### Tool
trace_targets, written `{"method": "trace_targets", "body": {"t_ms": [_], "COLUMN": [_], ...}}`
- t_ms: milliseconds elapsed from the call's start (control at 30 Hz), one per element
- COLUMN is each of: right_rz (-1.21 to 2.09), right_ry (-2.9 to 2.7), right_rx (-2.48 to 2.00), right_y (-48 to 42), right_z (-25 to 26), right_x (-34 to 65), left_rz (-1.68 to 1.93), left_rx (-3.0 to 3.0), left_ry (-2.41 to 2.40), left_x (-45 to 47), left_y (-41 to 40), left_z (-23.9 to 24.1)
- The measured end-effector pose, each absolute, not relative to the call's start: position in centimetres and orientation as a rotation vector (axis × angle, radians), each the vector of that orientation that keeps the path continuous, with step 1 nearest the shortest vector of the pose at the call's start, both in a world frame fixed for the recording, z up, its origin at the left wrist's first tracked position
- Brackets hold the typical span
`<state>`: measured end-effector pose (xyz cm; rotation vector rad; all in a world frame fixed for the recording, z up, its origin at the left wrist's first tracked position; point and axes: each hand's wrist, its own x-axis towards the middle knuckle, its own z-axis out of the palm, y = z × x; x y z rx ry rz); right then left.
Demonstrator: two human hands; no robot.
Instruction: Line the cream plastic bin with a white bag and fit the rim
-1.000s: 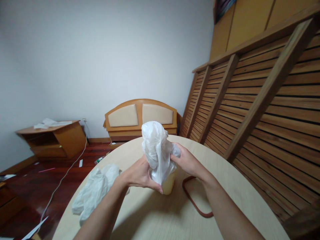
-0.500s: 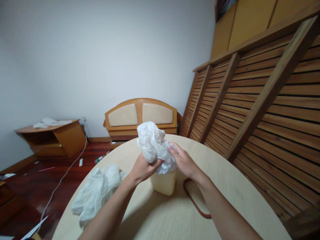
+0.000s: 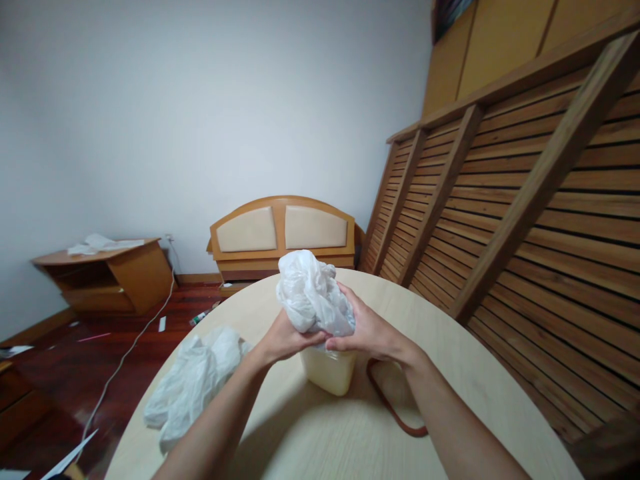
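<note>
A crumpled white plastic bag (image 3: 313, 293) is bunched between my two hands, above a pale yellow container (image 3: 329, 372) on the table. My left hand (image 3: 290, 337) grips the bag from the left and below, its thumb towards the middle. From the right, my right hand (image 3: 367, 328) is wrapped round the other side, thumb across the front. The bag hides the container's top, so I cannot tell whether part of it lies inside. A brown-red ring-shaped band (image 3: 395, 407) lies on the table, partly behind my right forearm.
More white plastic bags (image 3: 193, 383) lie on the left of the round table (image 3: 480, 407). Slatted wooden panels (image 3: 500, 227) lean along the right. Beyond the table stands a headboard (image 3: 280, 230); a low cabinet (image 3: 115, 277) and a cable (image 3: 127, 353) are at left.
My right hand has shifted its grip, from pinching the bag's right edge to wrapping round its side with the thumb in front. The bag is more compact and slightly lower.
</note>
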<state>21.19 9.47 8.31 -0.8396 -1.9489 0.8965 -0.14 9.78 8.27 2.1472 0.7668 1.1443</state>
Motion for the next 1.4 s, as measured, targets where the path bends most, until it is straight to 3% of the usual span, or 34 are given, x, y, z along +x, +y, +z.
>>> {"method": "trace_targets", "body": {"t_ms": [200,467,800,967,1200,1400], "right_rz": [0.809,0.823,0.661,0.455,0.631,0.809], "right_ry": [-1.924,-1.972,-2.086,-1.915,-1.944,-2.027], "right_rx": [-0.83,-0.891,-0.878,-0.953,-0.929,-0.966], "right_y": [9.3,9.8,8.9,9.0,7.8,7.0], "right_z": [8.7,8.0,9.2,9.1,9.6,10.1], "right_x": [21.0,21.2,21.4,20.7,19.7,20.7], "left_rz": [1.273,1.072,0.776,0.992,1.078,1.283], "left_rx": [1.968,2.255,2.532,2.255,2.103,1.739], "left_ry": [0.861,0.736,0.948,0.917,0.928,0.736], "left_x": [-0.3,-0.2,0.0,-0.2,0.1,0.2], "left_y": [10.0,9.7,8.3,8.4,9.8,9.1], "left_z": [7.6,8.6,10.0,9.9,8.2,9.5]}}
